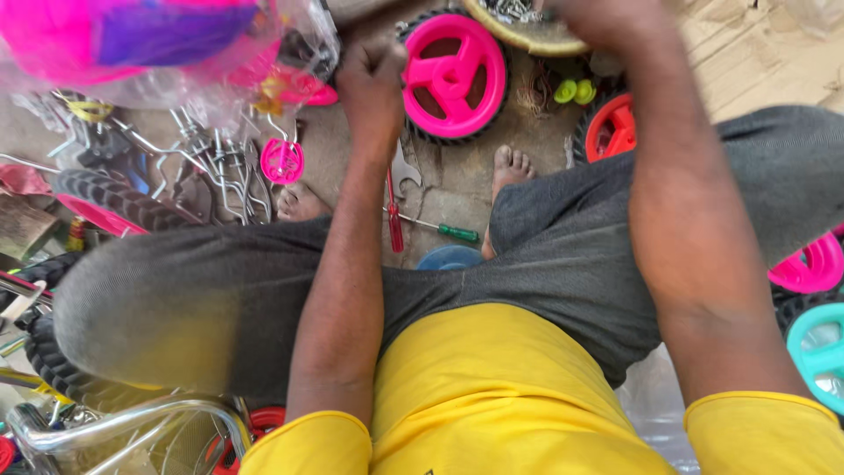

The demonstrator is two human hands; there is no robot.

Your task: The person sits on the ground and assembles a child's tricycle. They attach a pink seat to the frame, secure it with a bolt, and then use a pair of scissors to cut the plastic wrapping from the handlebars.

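My left hand (pixel 373 77) is curled into a fist against the left edge of a pink plastic wheel with a black tyre (pixel 454 76) lying flat on the ground. Whether it grips the tyre or something small is hidden by the fingers. My right hand (pixel 602 18) reaches to the top edge of the view, over a round yellowish bowl (pixel 527 37) holding metal hardware; its fingers are out of sight. A red screwdriver (pixel 395 220), a green-handled screwdriver (pixel 455 233) and a flat spanner (pixel 406 169) lie between my bare feet.
A red wheel (pixel 611 128) and yellow-green caps (pixel 575 90) lie by the bowl. Pink (pixel 813 264) and teal (pixel 818 352) wheels sit at the right. At the left are a plastic bag of pink parts (pixel 149 40), chrome brackets (pixel 211 167), black tyres (pixel 123 198) and a chrome frame tube (pixel 123 422).
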